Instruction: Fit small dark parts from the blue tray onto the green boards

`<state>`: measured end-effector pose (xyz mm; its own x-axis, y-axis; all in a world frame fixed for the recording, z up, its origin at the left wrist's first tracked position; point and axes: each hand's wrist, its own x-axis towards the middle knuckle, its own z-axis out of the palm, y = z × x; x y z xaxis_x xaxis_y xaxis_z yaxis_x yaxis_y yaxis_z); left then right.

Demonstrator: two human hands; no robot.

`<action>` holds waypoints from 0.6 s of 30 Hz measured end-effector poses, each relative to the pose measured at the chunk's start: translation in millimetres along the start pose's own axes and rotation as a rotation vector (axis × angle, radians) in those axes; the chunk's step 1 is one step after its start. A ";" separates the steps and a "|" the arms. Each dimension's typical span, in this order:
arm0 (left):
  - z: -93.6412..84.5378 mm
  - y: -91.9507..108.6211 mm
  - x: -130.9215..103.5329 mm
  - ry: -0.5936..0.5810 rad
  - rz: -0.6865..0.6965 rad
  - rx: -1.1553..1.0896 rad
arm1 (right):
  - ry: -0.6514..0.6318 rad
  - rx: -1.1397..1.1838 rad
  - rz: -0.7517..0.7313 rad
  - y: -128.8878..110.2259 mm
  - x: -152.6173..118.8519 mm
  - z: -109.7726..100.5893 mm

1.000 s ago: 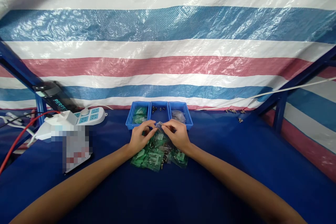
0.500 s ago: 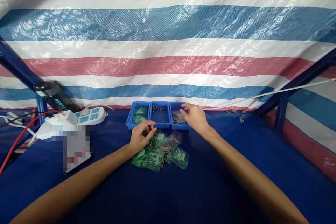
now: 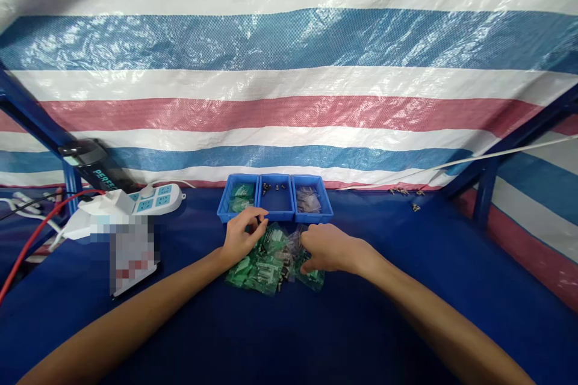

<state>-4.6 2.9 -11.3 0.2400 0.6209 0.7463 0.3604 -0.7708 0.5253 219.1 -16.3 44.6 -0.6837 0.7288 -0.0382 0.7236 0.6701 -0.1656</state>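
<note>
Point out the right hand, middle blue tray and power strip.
Right hand (image 3: 333,246): head view, on the back of the hand.
Middle blue tray (image 3: 277,201): head view, on its bare floor.
Power strip (image 3: 156,200): head view, on the top face, among the sockets.

Flat, see-through green packets (image 3: 258,280) with pale slender pieces (image 3: 266,271) inside lie overlapped in a loose heap on the bench (image 3: 271,337), just in front of the blue bins (image 3: 313,218). Small bare metal pieces (image 3: 280,281) show beside them, and a clear packet (image 3: 294,242), partly hidden, lies toward the heap's far right side
</note>
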 end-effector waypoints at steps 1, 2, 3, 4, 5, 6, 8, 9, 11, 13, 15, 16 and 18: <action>0.0 -0.3 -0.1 0.002 0.001 -0.007 | 0.002 -0.033 -0.002 -2.9 1.6 -0.9; -0.1 -0.5 -0.1 0.003 0.000 -0.009 | 0.013 -0.063 -0.013 -6.0 3.6 -2.0; -0.2 -0.7 -0.2 0.004 -0.002 -0.007 | 0.037 -0.087 -0.032 -9.1 5.9 -2.9; -0.3 -0.7 -0.3 0.006 -0.002 -0.003 | 0.058 -0.102 -0.057 -11.8 8.3 -3.4; -0.4 -0.7 -0.3 0.010 -0.001 0.003 | 0.069 -0.114 -0.079 -14.1 10.6 -3.2; -0.5 -0.6 -0.3 0.014 0.001 0.009 | 0.070 -0.123 -0.098 -15.8 12.7 -2.5; -0.5 -0.5 -0.2 0.021 0.006 0.019 | 0.049 -0.140 -0.124 -17.0 15.8 0.6; -0.5 -0.5 -0.2 0.021 0.008 0.022 | 0.035 -0.149 -0.132 -16.7 16.9 2.6; -0.4 -0.7 -0.2 0.016 0.013 0.026 | 0.017 -0.165 -0.142 -15.0 18.4 6.3; -0.4 -1.1 -0.3 0.016 0.019 0.031 | 0.015 -0.175 -0.149 -12.8 19.4 9.1; -0.3 -1.3 -0.4 0.019 0.018 0.036 | 0.017 -0.178 -0.154 -11.2 20.3 10.7; -0.4 -1.3 -0.4 0.018 0.015 0.036 | 0.015 -0.178 -0.155 -10.7 20.8 11.2; -0.5 -1.1 -0.3 0.013 0.011 0.031 | 0.002 -0.175 -0.156 -10.2 21.6 11.8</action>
<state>-5.4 3.4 -11.9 0.2326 0.6102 0.7574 0.3856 -0.7728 0.5042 195.8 -9.1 33.8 -0.7883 0.6148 -0.0235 0.6149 0.7886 0.0041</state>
